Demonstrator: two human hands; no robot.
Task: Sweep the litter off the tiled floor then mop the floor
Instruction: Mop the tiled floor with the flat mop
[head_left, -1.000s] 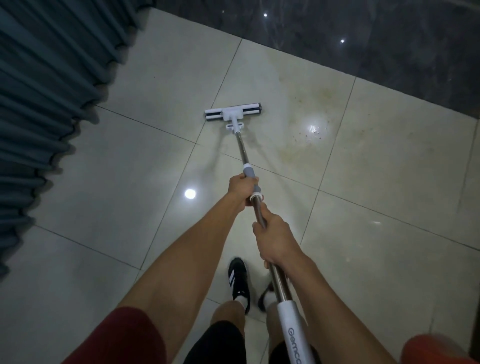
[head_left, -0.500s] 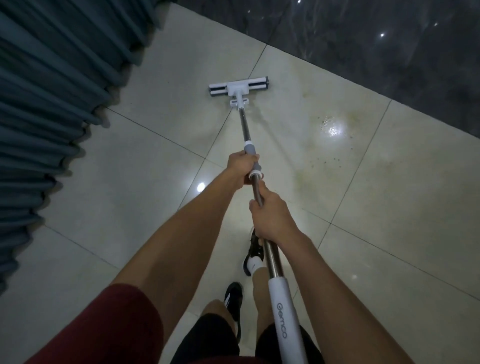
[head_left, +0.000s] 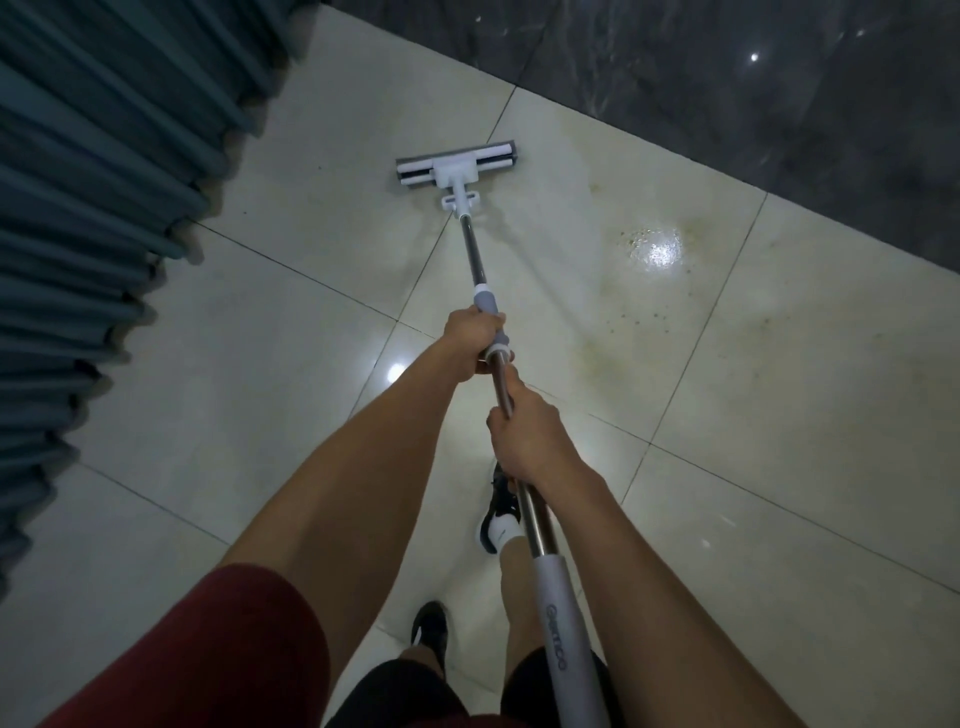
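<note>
While both hands, left hand (head_left: 474, 336) and right hand (head_left: 530, 441), clench the sponge mop (head_left: 457, 167) pole, yellowish stains (head_left: 623, 312) right of the fingers await mopping.

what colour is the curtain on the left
Teal blue-green, hanging in pleats; the head view shows the curtain best.

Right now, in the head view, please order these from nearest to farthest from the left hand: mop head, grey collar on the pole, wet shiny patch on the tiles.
1. Grey collar, just ahead of the left hand, on the pole.
2. Mop head, farther ahead, on the pale tiles.
3. Wet shiny patch, ahead and to the right.
</note>
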